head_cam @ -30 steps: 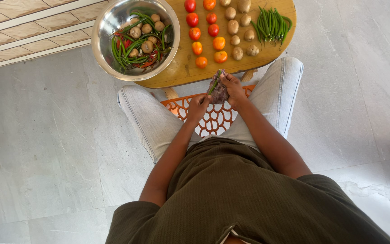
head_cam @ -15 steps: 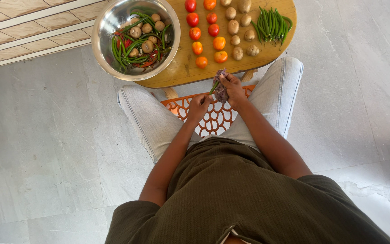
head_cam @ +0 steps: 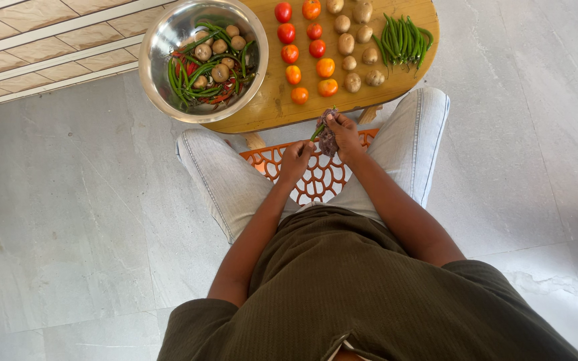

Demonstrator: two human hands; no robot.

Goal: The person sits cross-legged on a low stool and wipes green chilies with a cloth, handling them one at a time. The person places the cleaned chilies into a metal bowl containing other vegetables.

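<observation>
Fingers: the left hand (head_cam: 296, 158) is pinching the lower end of a green bean (head_cam: 318, 128); the right hand (head_cam: 344, 134) is clenching a purple cloth (head_cam: 328, 138) around the bean's upper part.
Bean axis: it is running on a slant, from the left fingertips up and rightward into the right fingertips, so the two hands are sitting at opposite ends of its length.
Nearer hand: both are touching it; the right is covering more of it, the left is gripping only the tip.
Table (head_cam: 272, 100): its near edge is lying just beyond the right fingers, farther from the body.
Stool (head_cam: 316, 177): the orange lattice seat is showing directly beneath both hands, between the knees.
Bowl (head_cam: 158, 60): the steel bowl is sitting well beyond the left fingers and to their left, holding beans, potatoes and red pieces.
Beans pile (head_cam: 401, 37): it is lying well beyond the right fingers, to their right.
Tomatoes (head_cam: 309, 50): two rows are lying straight ahead of the fingers.
Potatoes (head_cam: 356, 50): these are lying just right of the tomatoes.
</observation>
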